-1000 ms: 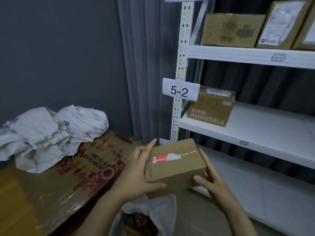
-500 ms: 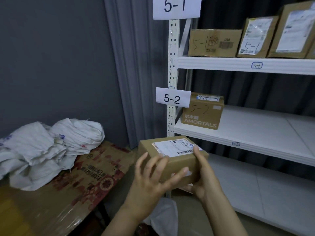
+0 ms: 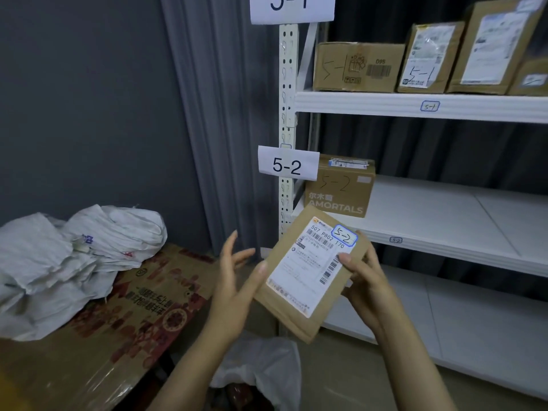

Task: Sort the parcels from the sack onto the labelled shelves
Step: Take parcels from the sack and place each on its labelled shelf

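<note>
Parcel (image 3: 308, 277) now tipped up on edge, its label face toward the camera; half a second ago it lay flatter with the label on top. "5-2" is handwritten in a blue ring at the label's upper corner. It is held in the air, in front of and just below the lip of the 5-2 shelf (image 3: 444, 215), not resting on it. Right hand (image 3: 367, 280) grips the parcel's right edge, thumb on the label, fingers behind. Left hand (image 3: 234, 289) has let go of its earlier wrap: fingers straight and spread, only the thumb tip touching the left edge. The AMORTALS box (image 3: 341, 191) is unmoved at the shelf's left end, beside the 5-2 sign (image 3: 287, 164). White sack (image 3: 267, 366) sits below the hands.
</note>
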